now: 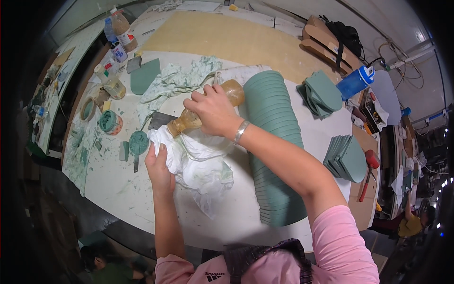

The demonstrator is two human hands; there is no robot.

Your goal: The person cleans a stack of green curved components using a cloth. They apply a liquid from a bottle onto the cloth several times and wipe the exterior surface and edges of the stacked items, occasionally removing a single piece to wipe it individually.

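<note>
Bottle [190, 118]: see-through amber, ribbed near the neck, cloudy toward the base; it lies tilted over the tabletop [217, 232], neck toward 8 o'clock, base toward 2. Bearings below run from it, 12 being away from the person.
Cloth [203, 165]: white, thin, crumpled, faintly green in places; at 6 o'clock, bunched up against the bottle's neck.
Row [276, 151]: many green slabs packed face to face, running from 3 to 5 o'clock, its far end just beside the bottle's base, closing off that side.
Stacks [326, 97]: two fanned piles of green slabs beyond the row, at 3 and 4 o'clock.
Mallet [372, 161]: red, between 3 and 4, beside the nearer stack.
Rag [177, 81]: green-stained, rumpled, at 11.
Tub [111, 124]: green paste, at 9.
Scraper [137, 146]: paste-laden, at 8, near the cloth.
Right hand [211, 111]: fingers curled over the bottle's middle from above, gripping it; its forearm [283, 163] slants in from 5 o'clock across the row.
Left hand [160, 170]: thumb and fingers pinching the cloth at 7 to 8 o'clock, below the neck; forearm nearly straight up from the lower edge.
</note>
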